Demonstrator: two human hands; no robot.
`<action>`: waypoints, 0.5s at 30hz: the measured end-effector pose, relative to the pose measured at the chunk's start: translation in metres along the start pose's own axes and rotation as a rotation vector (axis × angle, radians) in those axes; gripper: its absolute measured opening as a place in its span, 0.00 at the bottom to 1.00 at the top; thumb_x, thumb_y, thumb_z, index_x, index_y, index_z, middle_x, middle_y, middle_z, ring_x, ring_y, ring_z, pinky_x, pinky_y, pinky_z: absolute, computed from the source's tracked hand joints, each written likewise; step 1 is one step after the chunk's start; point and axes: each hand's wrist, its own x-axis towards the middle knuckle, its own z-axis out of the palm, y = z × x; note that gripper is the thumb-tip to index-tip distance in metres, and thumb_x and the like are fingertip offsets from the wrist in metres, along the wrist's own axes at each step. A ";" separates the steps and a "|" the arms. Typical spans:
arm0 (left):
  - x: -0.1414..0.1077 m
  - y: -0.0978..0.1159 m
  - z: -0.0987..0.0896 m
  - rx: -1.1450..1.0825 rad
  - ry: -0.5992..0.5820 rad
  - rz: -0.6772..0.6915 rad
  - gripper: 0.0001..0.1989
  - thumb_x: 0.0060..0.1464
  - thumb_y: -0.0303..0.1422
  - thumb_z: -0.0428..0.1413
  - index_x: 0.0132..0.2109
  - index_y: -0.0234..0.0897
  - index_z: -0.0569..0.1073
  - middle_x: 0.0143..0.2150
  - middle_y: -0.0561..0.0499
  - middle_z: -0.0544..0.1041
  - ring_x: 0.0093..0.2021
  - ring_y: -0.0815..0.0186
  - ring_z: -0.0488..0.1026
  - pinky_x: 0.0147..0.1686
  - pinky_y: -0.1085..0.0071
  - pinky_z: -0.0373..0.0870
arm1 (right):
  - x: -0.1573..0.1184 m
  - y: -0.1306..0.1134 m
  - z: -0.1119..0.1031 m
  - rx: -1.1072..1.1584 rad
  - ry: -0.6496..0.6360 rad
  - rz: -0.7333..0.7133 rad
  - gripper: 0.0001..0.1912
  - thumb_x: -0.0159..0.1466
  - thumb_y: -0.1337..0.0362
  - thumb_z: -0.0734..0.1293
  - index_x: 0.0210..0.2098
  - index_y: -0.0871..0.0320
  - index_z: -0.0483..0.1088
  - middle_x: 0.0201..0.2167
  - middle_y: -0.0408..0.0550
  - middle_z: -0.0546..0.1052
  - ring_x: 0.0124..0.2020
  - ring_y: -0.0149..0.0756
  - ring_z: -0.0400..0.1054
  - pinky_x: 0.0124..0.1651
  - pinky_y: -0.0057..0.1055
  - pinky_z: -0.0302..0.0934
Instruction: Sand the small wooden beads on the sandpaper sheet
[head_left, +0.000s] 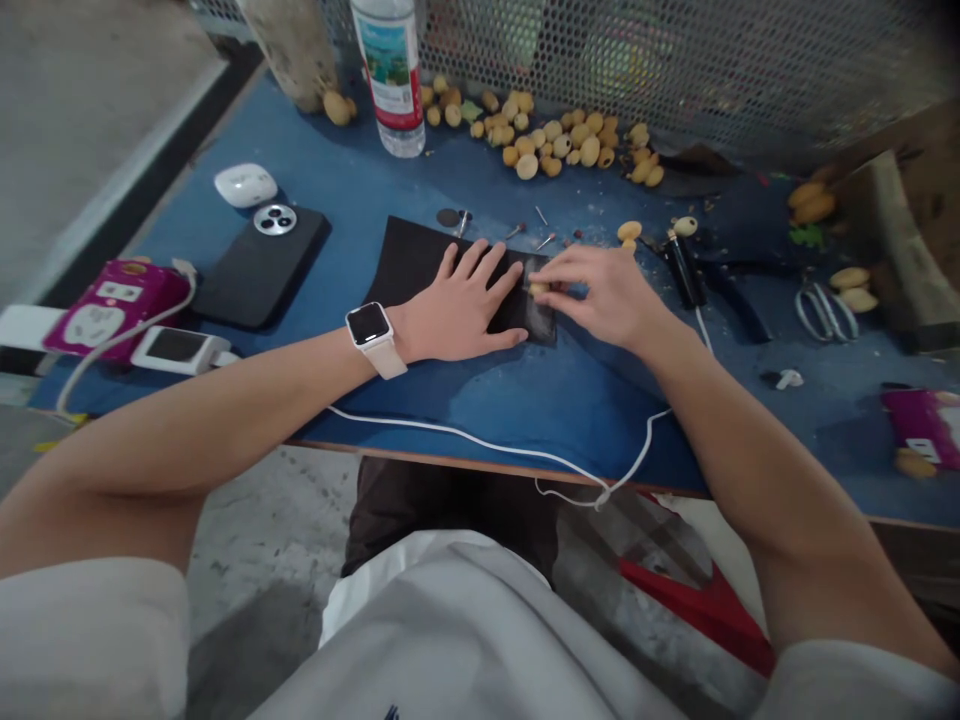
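My left hand (457,305) lies flat on a black abrasive pad (420,265), fingers spread and holding nothing, with a smartwatch (370,325) on its wrist. My right hand (592,295) pinches a small tan bead (537,288) against the pad's right end, where pale dust marks the surface. Several small metal rotary burrs (525,232) lie just beyond the pad. A heap of tan oval seeds (540,135) sits further back.
A black phone (262,265), white earbud case (245,185), pink power socket (112,305) and water bottle (388,70) stand on the blue table (480,420). Black-handled pliers (686,270) and scissors (825,312) lie right. White cable (480,440) crosses the front edge; metal mesh (675,60) stands behind.
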 end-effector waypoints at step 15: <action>0.000 -0.002 0.002 0.006 0.014 0.003 0.53 0.80 0.70 0.52 0.93 0.39 0.60 0.93 0.27 0.57 0.92 0.22 0.52 0.86 0.20 0.48 | -0.003 0.005 0.004 -0.035 -0.006 -0.029 0.15 0.82 0.52 0.74 0.59 0.47 0.91 0.54 0.56 0.92 0.50 0.58 0.86 0.60 0.58 0.77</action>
